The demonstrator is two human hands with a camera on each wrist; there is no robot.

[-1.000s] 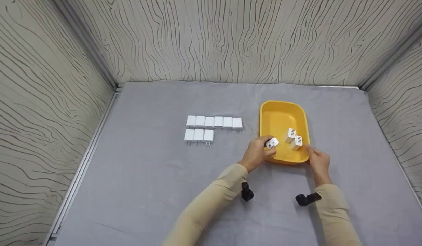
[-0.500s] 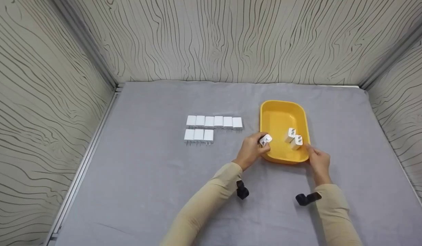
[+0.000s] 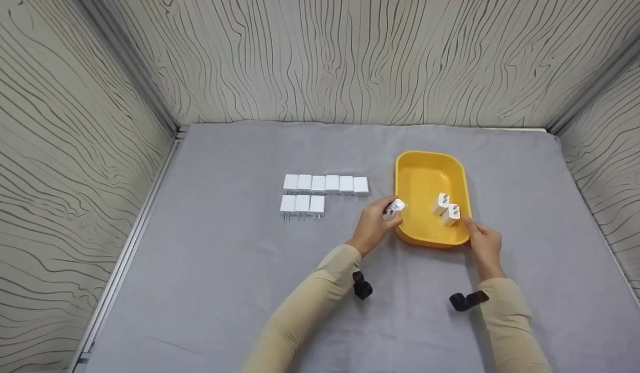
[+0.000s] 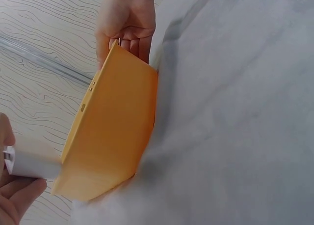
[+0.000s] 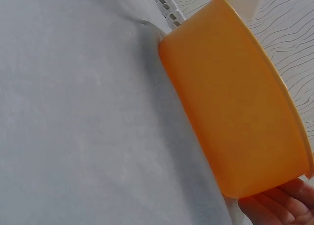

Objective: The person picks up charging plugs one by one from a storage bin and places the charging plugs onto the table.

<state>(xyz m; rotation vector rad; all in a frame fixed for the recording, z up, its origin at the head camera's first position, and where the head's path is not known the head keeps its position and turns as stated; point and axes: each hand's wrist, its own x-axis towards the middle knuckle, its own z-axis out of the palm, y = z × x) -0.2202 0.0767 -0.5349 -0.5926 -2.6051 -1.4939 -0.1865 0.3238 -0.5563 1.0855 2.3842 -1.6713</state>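
My left hand (image 3: 373, 224) pinches a white charger plug (image 3: 395, 207) with its metal prongs facing up, at the left rim of the yellow bin (image 3: 421, 241). In the left wrist view this charger plug (image 4: 32, 161) overlaps the bin's edge, between thumb and fingers. My right hand (image 3: 484, 248) grips the bin's right front side, thumb at the rim and fingers (image 5: 274, 205) against the outer wall. Inside the bin, two white charger plugs (image 3: 447, 210) stand side by side with prongs up.
Left of the bin, several white charger plugs (image 3: 325, 184) lie in a back row on the grey cloth (image 3: 221, 259). A shorter row of three plugs (image 3: 302, 204) lies in front, prongs toward me. Wood-patterned panels (image 3: 320, 62) enclose the table.
My left hand has moved left with the charger plug, from over the bin's inside to its left rim. My right hand stays on the bin.
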